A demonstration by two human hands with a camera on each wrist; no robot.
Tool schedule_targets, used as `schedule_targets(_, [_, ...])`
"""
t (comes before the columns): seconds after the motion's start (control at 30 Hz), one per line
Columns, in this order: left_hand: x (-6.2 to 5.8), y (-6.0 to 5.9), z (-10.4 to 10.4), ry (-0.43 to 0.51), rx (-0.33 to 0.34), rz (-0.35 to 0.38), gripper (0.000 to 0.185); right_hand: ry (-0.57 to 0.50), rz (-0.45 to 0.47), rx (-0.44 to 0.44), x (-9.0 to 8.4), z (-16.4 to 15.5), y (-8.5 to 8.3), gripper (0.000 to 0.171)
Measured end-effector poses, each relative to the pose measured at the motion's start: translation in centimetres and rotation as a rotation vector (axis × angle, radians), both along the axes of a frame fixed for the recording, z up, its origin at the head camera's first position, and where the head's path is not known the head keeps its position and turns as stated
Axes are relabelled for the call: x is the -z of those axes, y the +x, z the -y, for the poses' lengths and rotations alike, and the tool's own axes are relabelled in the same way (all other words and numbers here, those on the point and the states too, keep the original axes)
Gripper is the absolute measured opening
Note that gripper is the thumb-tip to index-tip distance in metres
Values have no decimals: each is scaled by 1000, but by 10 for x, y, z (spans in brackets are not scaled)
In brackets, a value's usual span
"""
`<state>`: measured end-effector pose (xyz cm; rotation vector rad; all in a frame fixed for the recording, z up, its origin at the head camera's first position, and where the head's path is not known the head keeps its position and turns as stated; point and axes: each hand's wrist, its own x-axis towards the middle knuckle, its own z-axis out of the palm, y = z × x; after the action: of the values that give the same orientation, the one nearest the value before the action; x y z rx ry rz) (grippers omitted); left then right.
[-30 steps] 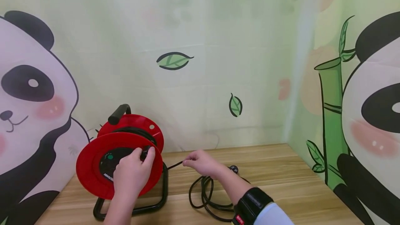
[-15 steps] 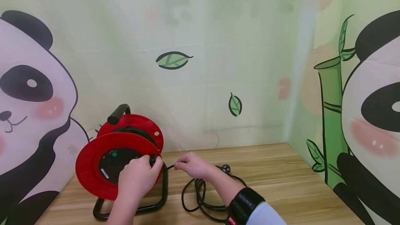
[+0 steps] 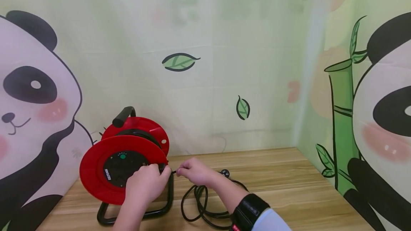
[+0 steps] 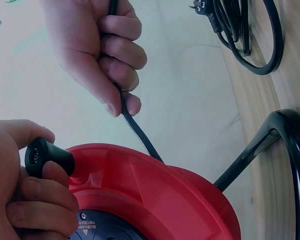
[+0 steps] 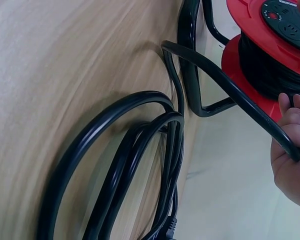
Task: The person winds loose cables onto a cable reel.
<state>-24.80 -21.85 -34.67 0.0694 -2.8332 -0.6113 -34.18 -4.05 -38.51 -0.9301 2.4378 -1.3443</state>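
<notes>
Your left hand [image 3: 146, 184] grips the black crank knob [image 4: 49, 156] on the red cable reel [image 3: 123, 159], near the bench's left edge. Right hand [image 3: 192, 171] pinches the black cable [image 4: 139, 132] just beside the reel's rim. Keep light tension w/ the right, feed straight, crank evenly so loose loops [image 3: 205, 204] don't snag the frame. Wooden bench [image 3: 289, 188]; panda backdrop [image 3: 35, 92] behind.

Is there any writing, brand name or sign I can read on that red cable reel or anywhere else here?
White label on the reel's black hub: too blurred to read.
Small print and a warning triangle on the hub, in the left wrist view: too small to read.
Red tag on the wrist strap: unreadable.
</notes>
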Motion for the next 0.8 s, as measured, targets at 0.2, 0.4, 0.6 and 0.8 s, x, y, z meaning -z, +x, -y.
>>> schedule_targets(0.2, [2,1,0,-23,-30,-3,52,-2,25,3,1,0,2,20])
schedule_targets(0.4, [4,0,-1,-9,-32,-12,48,-5,49,-13,1,-5,3,18])
schedule_targets(0.6, [4,0,-2,-9,-36,-19,47,-13,70,-9,-6,-24,3,18])
schedule_targets(0.8, [2,0,-3,-8,-42,-28,47,10,65,6,-11,-46,-1,19])
